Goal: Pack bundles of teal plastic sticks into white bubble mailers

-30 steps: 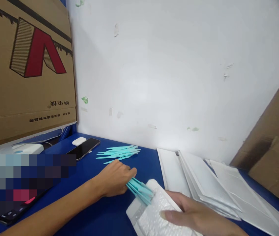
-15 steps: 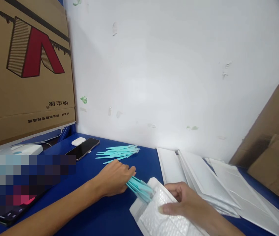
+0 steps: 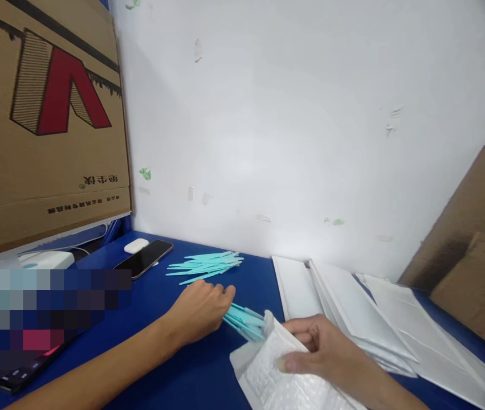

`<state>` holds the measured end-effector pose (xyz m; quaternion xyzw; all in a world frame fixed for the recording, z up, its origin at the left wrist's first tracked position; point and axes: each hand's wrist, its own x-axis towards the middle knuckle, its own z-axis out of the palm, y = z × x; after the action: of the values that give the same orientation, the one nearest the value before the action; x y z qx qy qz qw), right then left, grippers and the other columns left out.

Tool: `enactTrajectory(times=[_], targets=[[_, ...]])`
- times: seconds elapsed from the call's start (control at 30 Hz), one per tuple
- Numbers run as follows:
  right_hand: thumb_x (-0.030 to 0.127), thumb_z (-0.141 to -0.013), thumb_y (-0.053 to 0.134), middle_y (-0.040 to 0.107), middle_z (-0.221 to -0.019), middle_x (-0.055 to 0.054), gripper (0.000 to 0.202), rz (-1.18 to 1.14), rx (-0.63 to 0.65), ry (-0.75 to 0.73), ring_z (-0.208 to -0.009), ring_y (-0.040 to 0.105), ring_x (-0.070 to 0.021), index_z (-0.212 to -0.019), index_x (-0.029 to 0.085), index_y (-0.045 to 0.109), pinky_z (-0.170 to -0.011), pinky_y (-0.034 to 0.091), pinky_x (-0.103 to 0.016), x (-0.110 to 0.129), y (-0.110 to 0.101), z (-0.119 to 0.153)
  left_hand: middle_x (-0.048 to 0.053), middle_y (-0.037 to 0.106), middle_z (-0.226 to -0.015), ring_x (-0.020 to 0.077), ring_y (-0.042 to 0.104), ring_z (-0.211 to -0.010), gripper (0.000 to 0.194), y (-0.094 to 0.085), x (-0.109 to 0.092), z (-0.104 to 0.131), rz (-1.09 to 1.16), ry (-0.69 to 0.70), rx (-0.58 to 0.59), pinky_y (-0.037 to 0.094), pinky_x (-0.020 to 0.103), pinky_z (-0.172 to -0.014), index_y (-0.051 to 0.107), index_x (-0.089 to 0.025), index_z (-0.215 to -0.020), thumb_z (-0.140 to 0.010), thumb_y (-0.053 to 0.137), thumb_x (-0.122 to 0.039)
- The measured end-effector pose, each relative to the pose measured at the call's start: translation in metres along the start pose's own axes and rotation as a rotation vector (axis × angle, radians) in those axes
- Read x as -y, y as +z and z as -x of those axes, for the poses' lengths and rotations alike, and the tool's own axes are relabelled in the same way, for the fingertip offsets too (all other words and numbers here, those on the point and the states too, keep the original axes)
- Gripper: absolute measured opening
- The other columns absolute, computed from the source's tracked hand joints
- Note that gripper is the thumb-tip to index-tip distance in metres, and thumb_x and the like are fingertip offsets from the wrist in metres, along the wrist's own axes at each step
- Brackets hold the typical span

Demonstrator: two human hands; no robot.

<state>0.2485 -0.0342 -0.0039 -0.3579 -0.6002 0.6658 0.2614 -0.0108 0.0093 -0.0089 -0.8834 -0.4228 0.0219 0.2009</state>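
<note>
My left hand point(image 3: 202, 310) is closed round a bundle of thin turquoise sticks point(image 3: 245, 322), flat and pointed, whose exact kind I cannot make out. Their far ends reach the mouth of a white bubble mailer point(image 3: 287, 370). My right hand point(image 3: 317, 347) grips that mailer at its side, thumb on the front and fingers behind. Beyond my left hand, a loose pile of the same turquoise sticks point(image 3: 208, 265) lies on the blue table point(image 3: 182, 370).
More white mailers point(image 3: 353, 307) lie overlapping on the right. At the left are a phone point(image 3: 146, 259), a white earbud case point(image 3: 136, 245) and a pixelated area covering another device. Cardboard boxes stand at the left point(image 3: 45, 171) and right point(image 3: 477, 273), before a white wall point(image 3: 268, 114).
The mailer's mouth has shifted slightly to the right and its upper edge now stands more upright. The stick bundle has tilted a little flatter. Both hands keep their hold.
</note>
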Motion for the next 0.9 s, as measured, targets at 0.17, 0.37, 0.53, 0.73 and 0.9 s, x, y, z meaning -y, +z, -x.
enactTrajectory(times=[0.17, 0.37, 0.53, 0.73, 0.9], targets=[[0.034, -0.068, 0.086, 0.075, -0.082, -0.004, 0.034, 0.117, -0.118, 0.009, -0.074, 0.068, -0.019, -0.097, 0.018, 0.079, -0.065, 0.048, -0.024, 0.0, 0.001, 0.0, 0.008, 0.069, -0.074, 0.0266, 0.068, -0.059, 0.027, -0.001, -0.003, 0.001, 0.005, -0.008, 0.002, 0.049, 0.032, -0.051, 0.057, -0.013, -0.099, -0.075, 0.048, -0.002], [0.031, -0.069, 0.085, 0.068, -0.069, 0.002, 0.022, 0.219, -0.219, -0.004, -0.059, 0.054, -0.0104, -0.085, 0.018, 0.077, -0.055, 0.036, -0.019, -0.002, 0.001, -0.002, 0.008, 0.069, -0.075, 0.0259, 0.068, -0.059, 0.027, -0.004, -0.007, 0.002, -0.002, 0.007, -0.032, 0.05, 0.032, -0.05, 0.058, -0.014, -0.097, -0.077, 0.045, -0.001], [0.03, -0.07, 0.084, 0.065, -0.065, 0.003, 0.02, 0.248, -0.23, -0.023, -0.057, 0.05, -0.009, -0.083, 0.017, 0.075, -0.053, 0.031, -0.02, -0.003, 0.0, -0.002, 0.007, 0.069, -0.078, 0.0239, 0.068, -0.063, 0.029, -0.003, -0.005, 0.005, 0.003, 0.054, -0.09, 0.051, 0.031, -0.054, 0.058, -0.015, -0.101, -0.078, 0.048, -0.003], [0.033, -0.075, 0.082, 0.075, -0.089, -0.005, 0.035, 0.177, -0.163, -0.045, -0.078, 0.066, -0.0193, -0.107, 0.02, 0.075, -0.068, 0.046, -0.026, 0.004, 0.0, 0.002, 0.004, 0.068, -0.076, 0.0242, 0.068, -0.062, 0.028, -0.004, 0.0, 0.007, -0.02, 0.042, -0.142, 0.049, 0.032, -0.05, 0.06, -0.017, -0.101, -0.078, 0.048, -0.004], [0.035, -0.08, 0.078, 0.072, -0.091, -0.003, 0.04, 0.129, -0.072, -0.103, -0.083, 0.065, -0.0201, -0.118, 0.022, 0.071, -0.071, 0.046, -0.027, 0.006, 0.001, 0.003, 0.003, 0.067, -0.072, 0.0235, 0.067, -0.059, 0.021, -0.004, 0.002, 0.008, -0.044, 0.061, -0.194, 0.048, 0.032, -0.048, 0.06, -0.018, -0.096, -0.082, 0.048, -0.007]])
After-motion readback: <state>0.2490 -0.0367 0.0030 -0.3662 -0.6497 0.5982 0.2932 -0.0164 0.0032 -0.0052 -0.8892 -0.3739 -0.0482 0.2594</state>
